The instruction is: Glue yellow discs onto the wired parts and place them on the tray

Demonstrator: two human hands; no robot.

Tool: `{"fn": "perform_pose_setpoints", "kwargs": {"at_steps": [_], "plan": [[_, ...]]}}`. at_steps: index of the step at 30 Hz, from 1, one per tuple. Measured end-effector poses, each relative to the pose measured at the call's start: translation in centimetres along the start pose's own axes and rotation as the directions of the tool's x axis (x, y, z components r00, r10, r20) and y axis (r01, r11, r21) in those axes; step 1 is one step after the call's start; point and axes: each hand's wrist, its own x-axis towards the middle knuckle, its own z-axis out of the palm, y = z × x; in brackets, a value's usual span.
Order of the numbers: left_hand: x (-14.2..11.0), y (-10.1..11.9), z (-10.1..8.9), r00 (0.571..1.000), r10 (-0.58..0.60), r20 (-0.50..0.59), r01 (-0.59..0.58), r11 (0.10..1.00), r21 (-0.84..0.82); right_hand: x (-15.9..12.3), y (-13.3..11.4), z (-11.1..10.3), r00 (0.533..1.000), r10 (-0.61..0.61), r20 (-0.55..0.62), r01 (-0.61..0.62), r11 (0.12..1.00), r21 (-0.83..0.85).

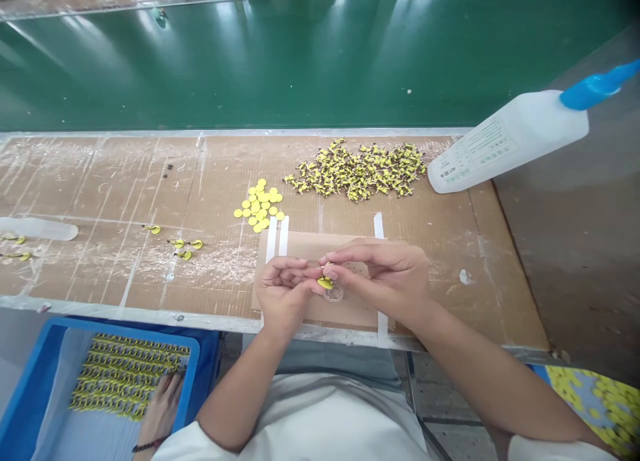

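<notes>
My left hand pinches a small yellow disc between thumb and forefinger, just above the cardboard sheet. From the other side comes my right hand, its thumb and forefinger closed at the disc's upper edge on a tiny piece, mostly hidden by the fingertips. Right below the disc a clear round dish rests on the cardboard. Beyond my hands lie loose yellow discs and a heap of small yellow-and-black pieces.
At the right leans a white glue bottle with a blue nozzle. Several discs with dark pieces attached lie left, near another bottle. Lower left, a co-worker's hand reaches into a blue tray of rowed pieces. More discs sit lower right.
</notes>
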Motion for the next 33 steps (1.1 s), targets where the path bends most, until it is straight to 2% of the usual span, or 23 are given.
{"fn": "perform_pose_setpoints", "kwargs": {"at_steps": [6, 15, 24, 33], "plan": [[-0.56, 0.18, -0.14, 0.984, 0.175, 0.025, -0.176, 0.981, 0.079, 0.05, -0.03, -0.26, 0.999, -0.022, 0.038, 0.021, 0.999, 0.026], [-0.81, 0.19, -0.05, 0.965, 0.258, 0.038, -0.261, 0.953, 0.152, 0.3, -0.63, -0.42, 0.995, -0.1, 0.028, 0.1, 0.995, 0.016], [-0.46, 0.04, -0.08, 0.85, 0.457, 0.263, -0.512, 0.835, 0.203, 0.08, -0.02, -0.32, 0.998, -0.062, 0.014, 0.061, 0.995, 0.079], [-0.13, -0.3, -0.71, 0.746, 0.526, 0.409, -0.648, 0.717, 0.259, 0.07, -0.06, -0.35, 0.997, -0.067, 0.032, 0.064, 0.993, 0.095]]}}
